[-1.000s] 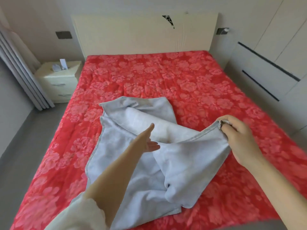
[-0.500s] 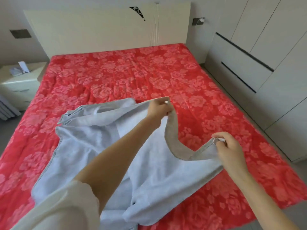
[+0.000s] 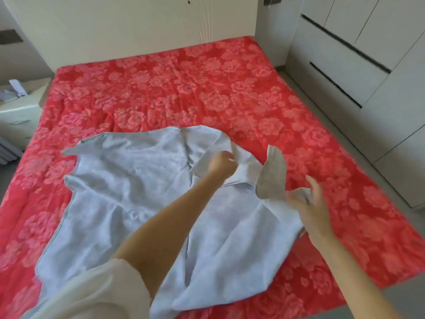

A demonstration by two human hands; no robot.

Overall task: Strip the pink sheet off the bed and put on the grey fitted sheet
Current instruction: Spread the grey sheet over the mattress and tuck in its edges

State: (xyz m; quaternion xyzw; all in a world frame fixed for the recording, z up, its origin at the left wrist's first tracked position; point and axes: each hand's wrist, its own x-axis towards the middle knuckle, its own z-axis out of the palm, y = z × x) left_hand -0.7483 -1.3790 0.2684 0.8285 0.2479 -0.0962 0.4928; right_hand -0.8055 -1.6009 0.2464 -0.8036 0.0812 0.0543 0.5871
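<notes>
Near the foot edge of the bed [image 3: 115, 31], the left hand [image 3: 222, 163] is clenched round a fold of the crumpled grey fitted sheet [image 3: 128, 192]. It held that fold lifted half a second ago and has now lowered it. The right hand [image 3: 312, 212] has spread its fingers, and it is unclear whether its thumb keeps the hem. The red-pink flowered sheet [image 3: 184, 84] still covers the mattress, so stripping has probably not begun.
</notes>
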